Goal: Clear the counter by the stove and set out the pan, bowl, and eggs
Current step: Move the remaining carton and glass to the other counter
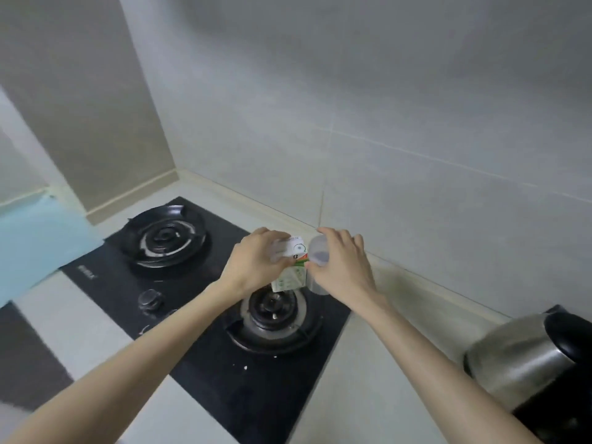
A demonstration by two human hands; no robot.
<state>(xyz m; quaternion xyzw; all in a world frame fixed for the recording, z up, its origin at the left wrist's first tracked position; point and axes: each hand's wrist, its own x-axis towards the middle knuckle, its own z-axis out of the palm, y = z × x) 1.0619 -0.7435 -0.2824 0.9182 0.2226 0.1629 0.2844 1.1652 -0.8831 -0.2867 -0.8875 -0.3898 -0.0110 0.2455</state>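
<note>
Above the right burner (pixel 272 310) of the black two-burner gas stove (pixel 205 315), both hands meet over small items. My left hand (pixel 256 261) grips a white carton with green and orange print (pixel 293 269), its fingers curled over the top. My right hand (pixel 341 261) holds a clear plastic cup (pixel 317 251) right beside the carton. Both items are blurred and partly hidden by the fingers. No pan, bowl or eggs appear in this view.
A steel electric kettle with a black lid (pixel 528 360) stands on the pale counter (pixel 368 379) at the right. A light blue cloth or mat (pixel 38 241) lies left of the stove. The left burner (pixel 165 240) sits bare. Tiled walls close the corner behind.
</note>
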